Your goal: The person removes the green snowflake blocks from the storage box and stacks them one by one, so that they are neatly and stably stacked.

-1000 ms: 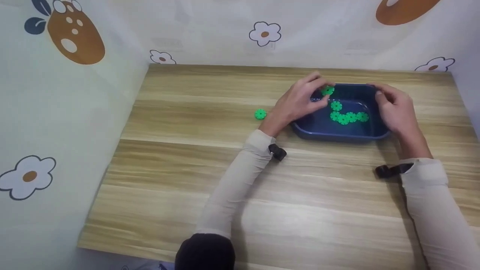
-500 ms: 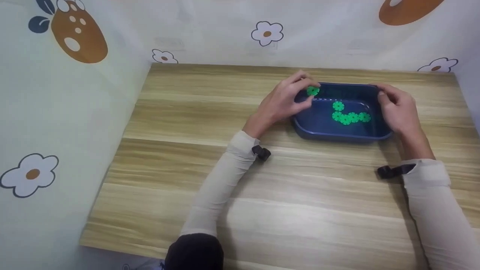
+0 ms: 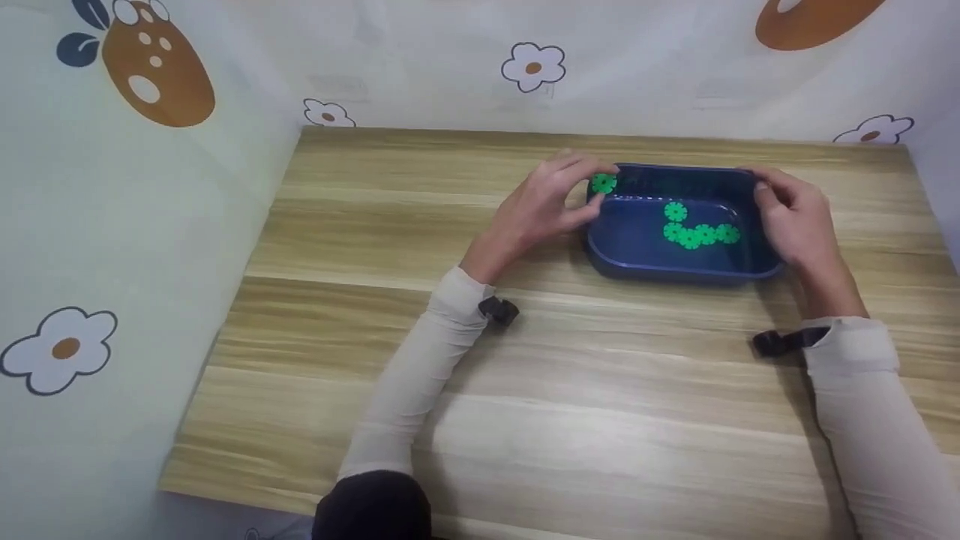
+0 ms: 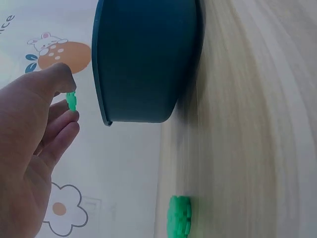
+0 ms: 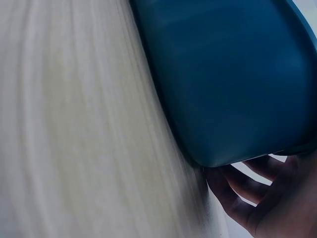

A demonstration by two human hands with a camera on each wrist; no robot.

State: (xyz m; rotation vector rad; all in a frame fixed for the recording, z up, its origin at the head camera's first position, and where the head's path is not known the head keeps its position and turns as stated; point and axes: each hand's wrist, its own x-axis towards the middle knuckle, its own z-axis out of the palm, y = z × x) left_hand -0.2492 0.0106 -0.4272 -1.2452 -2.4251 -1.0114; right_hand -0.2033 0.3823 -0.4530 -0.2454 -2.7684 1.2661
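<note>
A small green gear-shaped disc (image 3: 603,183), flat with a toothed edge, is pinched in the fingertips of the left hand (image 3: 546,206) and held tilted above the left rim of the tub. The tub (image 3: 634,247) is a dark blue plastic tray, rectangular with rounded corners, standing upright on the desk (image 3: 525,375), its right end held by the right hand (image 3: 795,217). Inside it lie 5 more green discs (image 3: 696,229), flat and touching in a cluster. Another green disc (image 4: 179,216) lies on the desk, near the tub.
</note>
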